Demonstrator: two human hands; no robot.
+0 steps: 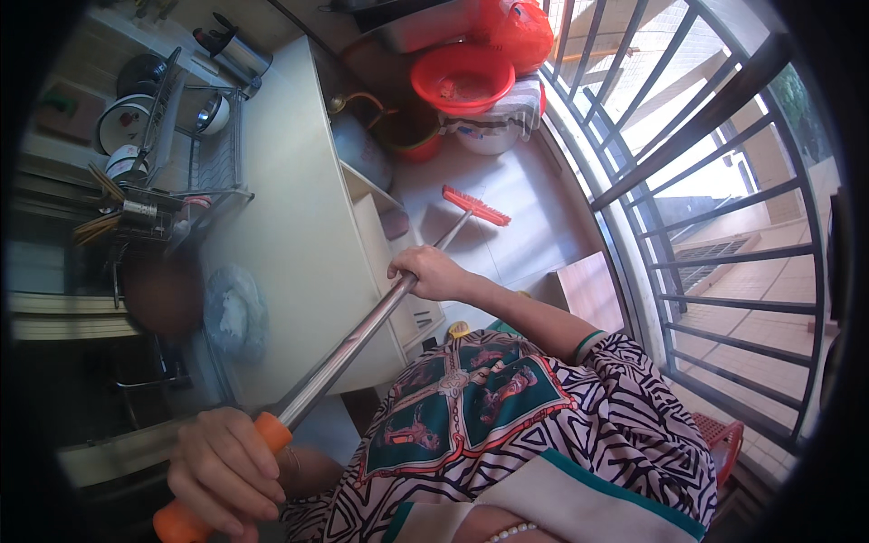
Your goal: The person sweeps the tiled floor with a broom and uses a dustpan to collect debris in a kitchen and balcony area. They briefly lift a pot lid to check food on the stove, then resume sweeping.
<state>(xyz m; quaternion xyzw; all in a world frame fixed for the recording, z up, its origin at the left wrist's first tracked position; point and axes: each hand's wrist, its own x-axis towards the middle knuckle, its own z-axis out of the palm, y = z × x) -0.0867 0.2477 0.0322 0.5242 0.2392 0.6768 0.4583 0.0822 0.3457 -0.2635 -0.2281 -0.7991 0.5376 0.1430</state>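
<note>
A long-handled broom runs diagonally across the view, its metal shaft (343, 353) leading from lower left to upper middle. The fingers of my left hand (220, 461) wrap around the orange grip (273, 433) at the near end. Farther along, my right hand (433, 273) is closed around the shaft. The red bristled head (477, 206) is at the tiled floor (543, 197), right of the open cabinet; whether its bristles touch is hard to tell. Part of the grip is hidden under my left hand.
A pale countertop (285, 224) lies to the left, carrying a wire dish rack (217, 163) and a clear plastic bag (235, 312). Ahead, a red basin (463, 78) sits on a cloth-covered bucket (489, 136). Barred railings (736, 261) line the right, near a wooden box (589, 292).
</note>
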